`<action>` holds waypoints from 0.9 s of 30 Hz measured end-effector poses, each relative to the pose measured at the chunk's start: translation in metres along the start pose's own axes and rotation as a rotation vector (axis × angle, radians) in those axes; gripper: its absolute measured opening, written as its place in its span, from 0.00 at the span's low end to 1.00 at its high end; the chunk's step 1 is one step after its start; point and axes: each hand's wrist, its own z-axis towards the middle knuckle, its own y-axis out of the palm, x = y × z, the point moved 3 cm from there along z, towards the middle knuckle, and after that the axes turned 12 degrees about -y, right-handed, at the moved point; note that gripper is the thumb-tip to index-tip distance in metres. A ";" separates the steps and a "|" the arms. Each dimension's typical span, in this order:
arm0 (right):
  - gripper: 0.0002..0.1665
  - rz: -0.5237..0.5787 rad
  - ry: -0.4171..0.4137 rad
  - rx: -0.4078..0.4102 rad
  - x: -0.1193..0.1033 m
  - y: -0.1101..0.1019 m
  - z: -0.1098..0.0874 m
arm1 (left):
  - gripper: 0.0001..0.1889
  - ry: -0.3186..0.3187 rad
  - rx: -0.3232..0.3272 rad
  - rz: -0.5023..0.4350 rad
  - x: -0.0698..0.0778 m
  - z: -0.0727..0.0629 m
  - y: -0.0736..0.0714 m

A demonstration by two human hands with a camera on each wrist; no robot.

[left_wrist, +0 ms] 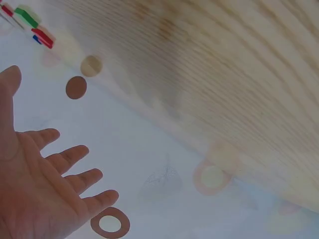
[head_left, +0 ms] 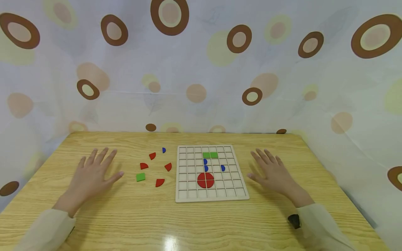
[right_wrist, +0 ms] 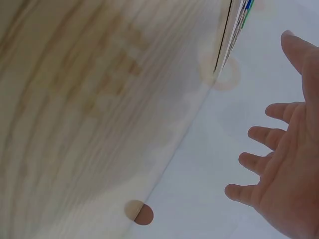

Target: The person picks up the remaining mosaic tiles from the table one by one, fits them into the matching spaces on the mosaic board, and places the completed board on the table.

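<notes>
My left hand [head_left: 94,174] is held palm down with fingers spread, left of some loose flat pieces, holding nothing. My right hand [head_left: 271,172] is likewise spread and bare, just right of a white grid board [head_left: 188,195]. On the board, red quarter pieces form a full circle [head_left: 205,180]. Two green squares [head_left: 210,155] lie side by side near its top, with blue half-circles [head_left: 223,168] between. Loose on the table are a green square [head_left: 140,177], several red quarter-circles [head_left: 160,182] and a small blue half-circle [head_left: 164,150]. Both wrist views show straight, spread fingers.
The wooden table [head_left: 125,223] carries the board and pieces. A patterned cloth [head_left: 201,69] with brown rings hangs behind the table and along both sides. A small black object [head_left: 294,221] shows beside the right sleeve.
</notes>
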 end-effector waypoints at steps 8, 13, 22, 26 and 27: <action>0.45 -0.013 -0.044 -0.004 -0.010 0.004 0.007 | 0.40 0.077 0.102 0.020 0.013 0.001 0.000; 0.44 -0.029 -0.082 -0.018 -0.018 0.008 0.011 | 0.39 0.118 0.138 0.034 0.021 0.001 0.000; 0.44 -0.031 -0.109 -0.056 -0.027 0.014 0.016 | 0.37 0.183 0.142 0.049 0.036 0.003 0.003; 0.43 -0.017 -0.113 -0.074 -0.030 0.017 0.015 | 0.37 0.205 0.135 0.036 0.042 0.005 0.006; 0.43 -0.011 -0.117 -0.077 -0.031 0.017 0.015 | 0.37 0.210 0.133 0.030 0.044 0.005 0.006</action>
